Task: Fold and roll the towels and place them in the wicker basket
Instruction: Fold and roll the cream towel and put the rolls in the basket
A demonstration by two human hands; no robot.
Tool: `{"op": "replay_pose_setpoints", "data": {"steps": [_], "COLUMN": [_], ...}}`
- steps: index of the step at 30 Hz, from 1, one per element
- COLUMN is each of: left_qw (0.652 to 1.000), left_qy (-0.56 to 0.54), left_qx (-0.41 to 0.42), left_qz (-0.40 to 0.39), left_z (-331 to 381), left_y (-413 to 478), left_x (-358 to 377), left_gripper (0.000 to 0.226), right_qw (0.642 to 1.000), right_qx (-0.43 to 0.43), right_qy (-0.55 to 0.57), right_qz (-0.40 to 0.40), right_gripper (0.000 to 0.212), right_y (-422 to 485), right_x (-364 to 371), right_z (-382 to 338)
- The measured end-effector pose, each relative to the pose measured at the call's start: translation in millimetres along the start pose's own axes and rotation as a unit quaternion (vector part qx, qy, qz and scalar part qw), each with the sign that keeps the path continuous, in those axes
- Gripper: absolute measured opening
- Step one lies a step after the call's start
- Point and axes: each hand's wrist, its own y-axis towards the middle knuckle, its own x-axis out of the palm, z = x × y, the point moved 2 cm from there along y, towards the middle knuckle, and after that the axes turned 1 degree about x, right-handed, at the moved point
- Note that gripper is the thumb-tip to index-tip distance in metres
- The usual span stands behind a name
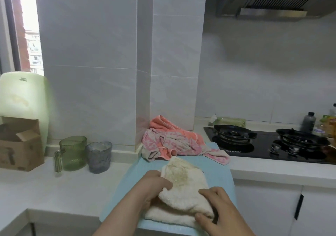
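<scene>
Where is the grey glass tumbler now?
In the head view, the grey glass tumbler stands left of centre on the white counter, between the green glass mug and the pale blue mat.

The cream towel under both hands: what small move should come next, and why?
Probably roll the cream towel forward, away from the body. The left hand and right hand both grip its thick near fold, while its far end lies flat on the blue mat; no basket is in view.

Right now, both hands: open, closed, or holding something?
Left hand: fingers curled into the cream towel, gripping its fold.
Right hand: pinching the same towel's rolled near end.
</scene>
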Motion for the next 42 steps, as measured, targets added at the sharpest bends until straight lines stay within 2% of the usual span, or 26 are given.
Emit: {"op": "replay_pose_setpoints", "data": {"steps": [3,8,11,13,16,18,20,22,24,27,28,30,34,36,42], "left_qw": [0.999,0.997,0.989,0.983,0.989,0.988,0.985,0.988,0.991,0.993,0.993,0.993,0.989,0.987,0.979], "left_qy": [0.039,0.052,0.11,0.13,0.034,-0.063,-0.118,-0.083,-0.031,-0.041,-0.038,0.015,0.066,0.081,0.092], "left_qx": [0.004,-0.01,0.06,0.099,0.102,0.091,0.077,0.069,0.047,0.012,0.014,0.047,0.102,0.118,0.149], "left_qz": [0.013,0.05,0.074,0.085,0.104,0.107,0.103,0.114,0.12,0.111,0.111,0.109,0.081,0.078,0.103], "left_z": [-1,2,3,1,-3,-9,-15,-20,-18,-7,-3,-1,-5,-4,8], "left_y": [3,-1,-1,0,0,2,3,3,0,-3,0,8,14,15,27], "left_x": [2,15,21,21,13,5,-1,-6,-9,-11,-11,-12,-12,-12,-8], "left_gripper": [0.047,0.049,0.036,0.025,0.026,0.03,0.034,0.04,0.045,0.034,0.037,0.053,0.053,0.06,0.044], "right_qw": [0.999,0.999,0.998,0.998,0.998,0.998,0.991,0.99,0.992,0.993,0.993,0.992,0.989,0.989,0.99], "right_qx": [-0.005,-0.022,-0.033,-0.031,-0.044,-0.051,-0.113,-0.115,-0.104,-0.095,-0.093,-0.093,-0.106,-0.102,-0.076], "right_qy": [-0.001,-0.031,-0.06,-0.054,-0.042,-0.036,-0.052,-0.076,-0.063,-0.054,-0.05,-0.045,-0.067,-0.067,-0.054], "right_qz": [0.052,0.01,-0.002,0.006,0.024,0.021,0.054,0.027,-0.031,-0.051,-0.056,-0.068,-0.079,-0.087,-0.105], "right_gripper": [0.04,0.069,0.078,0.069,0.051,0.053,0.052,0.057,0.058,0.055,0.057,0.06,0.06,0.059,0.057], "right_y": [3,10,15,13,3,1,6,10,13,12,10,6,4,5,6], "right_x": [11,23,26,24,22,25,25,21,17,14,14,15,14,15,14], "right_z": [7,3,1,2,6,15,21,13,11,12,12,11,9,8,5]}}
